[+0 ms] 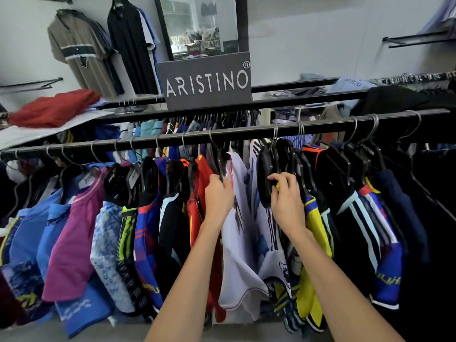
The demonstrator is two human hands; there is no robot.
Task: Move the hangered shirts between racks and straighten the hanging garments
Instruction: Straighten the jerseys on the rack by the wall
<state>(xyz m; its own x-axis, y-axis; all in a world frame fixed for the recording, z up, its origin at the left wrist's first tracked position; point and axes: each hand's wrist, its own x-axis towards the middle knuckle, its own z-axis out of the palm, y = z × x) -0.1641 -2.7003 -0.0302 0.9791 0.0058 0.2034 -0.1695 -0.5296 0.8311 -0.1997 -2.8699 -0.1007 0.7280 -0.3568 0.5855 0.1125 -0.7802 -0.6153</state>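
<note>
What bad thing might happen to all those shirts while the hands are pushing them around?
1. The left hand grips the white shirt by its shoulder; a tug there might slide it off its hanger.
2. The right hand holds a tight bunch of black hangers; their hooks may tangle on the front rail.
3. The garments are packed close, so the red shirt may get creased.
</note>
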